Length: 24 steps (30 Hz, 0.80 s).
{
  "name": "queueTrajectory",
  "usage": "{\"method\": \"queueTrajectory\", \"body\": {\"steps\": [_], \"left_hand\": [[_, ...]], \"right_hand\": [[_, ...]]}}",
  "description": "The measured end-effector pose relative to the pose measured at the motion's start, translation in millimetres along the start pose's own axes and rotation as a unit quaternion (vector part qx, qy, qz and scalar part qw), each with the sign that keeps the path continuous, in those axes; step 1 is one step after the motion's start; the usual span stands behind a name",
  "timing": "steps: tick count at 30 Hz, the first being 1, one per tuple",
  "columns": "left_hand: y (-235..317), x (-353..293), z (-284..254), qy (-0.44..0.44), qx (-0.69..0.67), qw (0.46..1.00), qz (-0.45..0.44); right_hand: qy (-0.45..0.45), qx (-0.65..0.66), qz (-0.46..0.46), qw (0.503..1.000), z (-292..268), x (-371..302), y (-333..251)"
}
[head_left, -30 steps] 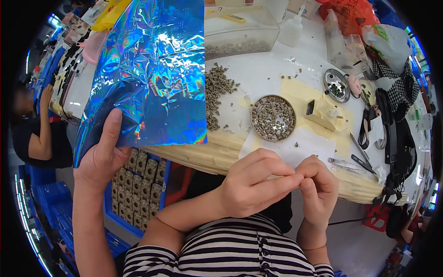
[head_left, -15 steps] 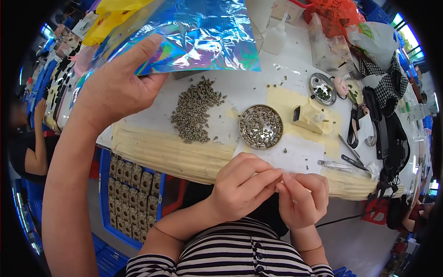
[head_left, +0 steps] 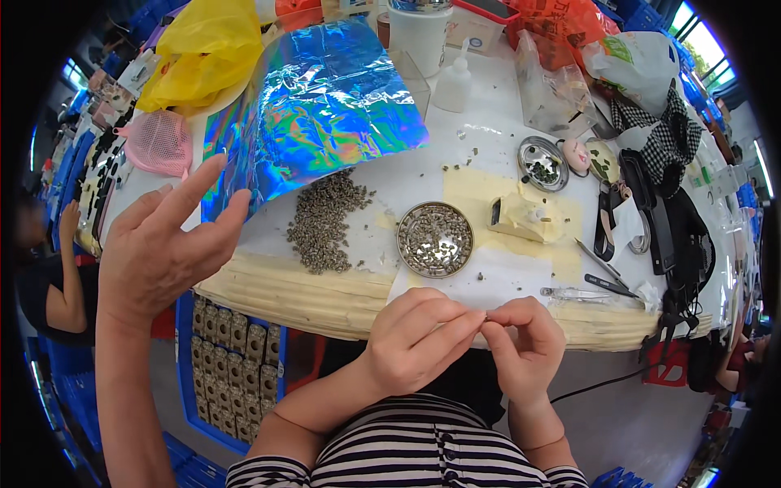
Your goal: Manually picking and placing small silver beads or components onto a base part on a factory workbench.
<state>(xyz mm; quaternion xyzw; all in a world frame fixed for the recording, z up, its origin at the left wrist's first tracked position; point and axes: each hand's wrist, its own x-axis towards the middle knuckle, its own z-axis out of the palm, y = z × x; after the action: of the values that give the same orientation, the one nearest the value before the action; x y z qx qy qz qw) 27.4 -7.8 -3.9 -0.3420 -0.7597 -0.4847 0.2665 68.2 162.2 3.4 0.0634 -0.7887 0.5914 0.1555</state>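
Note:
Above my lap, at the table's front edge, my left hand point(head_left: 419, 342) and my right hand point(head_left: 527, 342) meet fingertip to fingertip. Both are closed in a pinch around something too small to make out. Just beyond them, a round metal dish point(head_left: 400, 259) holds many small metal parts. To its left lies a loose pile of the same kind of small metal parts point(head_left: 324, 224). A shiny iridescent blue sheet point(head_left: 325, 106) partly covers the back of that pile. A yellowish block-shaped fixture point(head_left: 525, 218) stands right of the dish.
Another person's open hand point(head_left: 167, 248) reaches in from the left beside the sheet. Tweezers point(head_left: 608, 283), a second round dish point(head_left: 543, 163), a white squeeze bottle point(head_left: 454, 85) and plastic bags are on the table. Below left, a blue crate point(head_left: 189, 382) holds rows of metal parts.
The other person's hand has let go of the blue sheet and drawn back left; the sheet now rests on the table. My hands stay pinched together, with small finger shifts.

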Motion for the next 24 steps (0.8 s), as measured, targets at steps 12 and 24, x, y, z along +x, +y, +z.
{"method": "queueTrajectory", "body": {"steps": [12, 24], "left_hand": [[0.0, 2.4, 0.6, 0.036, -0.011, 0.999, -0.027], [-9.1, -6.2, -18.5, 0.002, -0.042, 0.998, 0.04]], "right_hand": [[0.035, -0.042, -0.063, 0.997, 10.4, -0.5, -5.7], [-0.082, 0.304, 0.183, 0.931, 8.2, 3.1, -14.9]]}}
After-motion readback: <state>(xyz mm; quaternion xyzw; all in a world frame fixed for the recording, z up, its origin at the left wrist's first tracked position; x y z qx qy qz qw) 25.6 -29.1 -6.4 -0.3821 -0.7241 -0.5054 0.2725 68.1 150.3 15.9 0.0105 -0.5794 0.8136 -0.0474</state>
